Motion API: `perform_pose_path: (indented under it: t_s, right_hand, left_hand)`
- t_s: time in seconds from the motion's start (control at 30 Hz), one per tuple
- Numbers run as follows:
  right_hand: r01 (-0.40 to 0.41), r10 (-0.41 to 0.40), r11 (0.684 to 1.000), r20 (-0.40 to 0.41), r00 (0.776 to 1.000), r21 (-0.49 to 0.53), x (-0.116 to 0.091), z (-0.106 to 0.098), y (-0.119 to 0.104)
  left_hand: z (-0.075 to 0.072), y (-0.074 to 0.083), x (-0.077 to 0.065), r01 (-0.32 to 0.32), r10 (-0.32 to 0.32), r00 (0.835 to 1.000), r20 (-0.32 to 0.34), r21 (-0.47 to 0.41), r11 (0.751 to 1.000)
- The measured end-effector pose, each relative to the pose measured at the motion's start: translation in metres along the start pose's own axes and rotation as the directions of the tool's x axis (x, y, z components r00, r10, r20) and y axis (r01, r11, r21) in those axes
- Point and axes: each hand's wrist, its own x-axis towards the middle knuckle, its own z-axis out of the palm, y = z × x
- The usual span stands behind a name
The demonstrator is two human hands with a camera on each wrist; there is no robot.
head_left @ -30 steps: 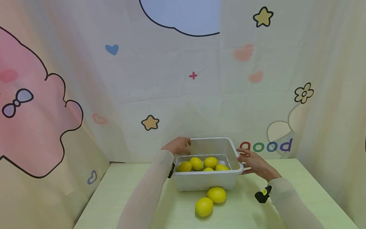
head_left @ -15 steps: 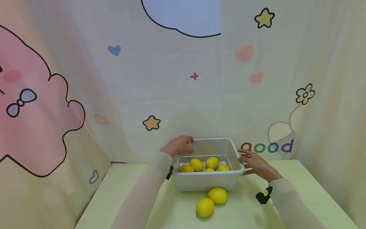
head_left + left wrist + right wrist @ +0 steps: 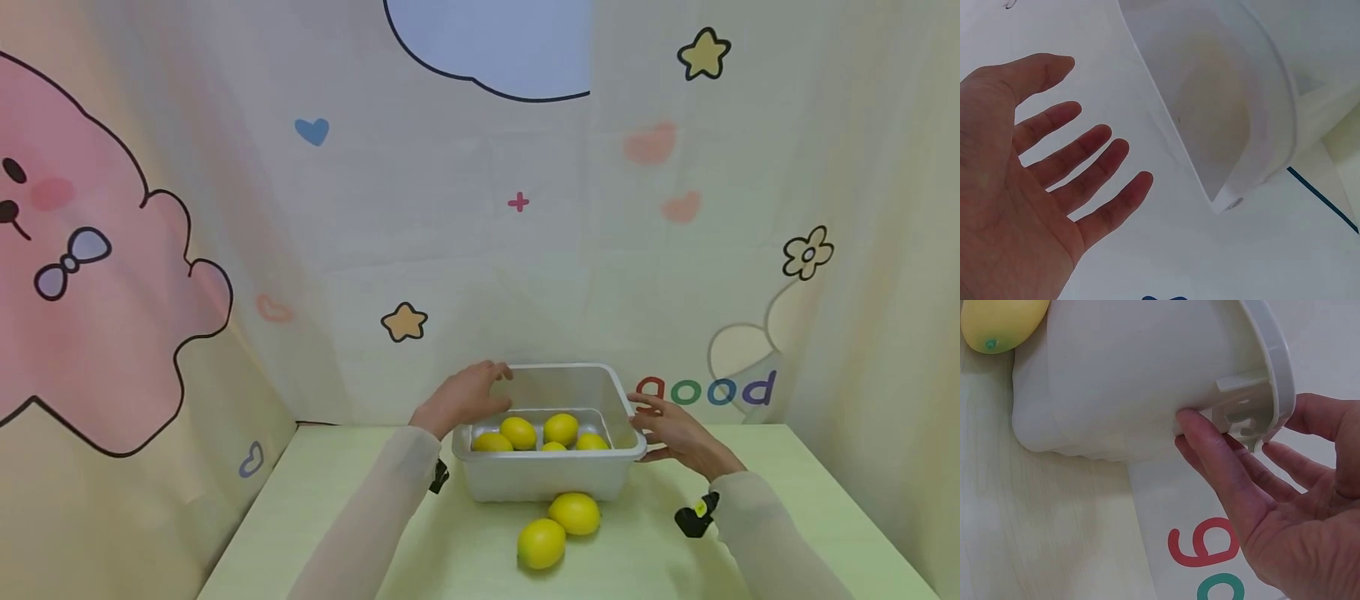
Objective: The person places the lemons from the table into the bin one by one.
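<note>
A white plastic bin [image 3: 543, 479] stands at the back of the table, with several yellow lemons [image 3: 518, 433] lying on its floor. Over its back left corner hovers my left hand [image 3: 468, 392]; in the left wrist view that hand [image 3: 1041, 181] has its fingers spread and nothing in them. My right hand [image 3: 678, 435] grips the bin's right end. In the right wrist view, some fingers [image 3: 1216, 456] reach under the rim at the handle, while another passes behind the rim. Two more lemons, a nearer one [image 3: 542, 543] and a farther one [image 3: 574, 513], lie before the bin.
A pale green table [image 3: 352, 500] carries the bin and lemons. Right behind the bin hangs a white printed curtain [image 3: 450, 208] with stars, hearts and the word "good". More curtain closes off the left and right sides.
My left hand has drawn slightly left and back at the bin's corner, its fingers spreading a little. The right hand stays at the bin. The whole head view has shifted slightly.
</note>
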Motion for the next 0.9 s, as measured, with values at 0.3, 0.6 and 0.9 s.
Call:
perform_pose_path:
  t_s: [0.3,0.6,0.9]
  right_hand:
    - [-0.007,0.007,1.0,-0.006,1.0,-0.009,-0.001,0.001,0.0]
    - [-0.002,0.002,1.0,-0.003,1.0,-0.003,-0.002,0.0,0.0]
    - [0.006,-0.006,1.0,0.005,1.0,0.001,0.0,-0.001,0.004]
  left_hand:
    - [0.006,0.01,-0.019,0.0,0.002,0.999,-0.048,0.033,0.999]
    - [0.012,0.02,-0.04,-0.048,0.051,0.995,-0.088,0.034,0.998]
    - [0.02,0.028,-0.058,-0.127,0.139,0.981,-0.139,0.091,0.988]
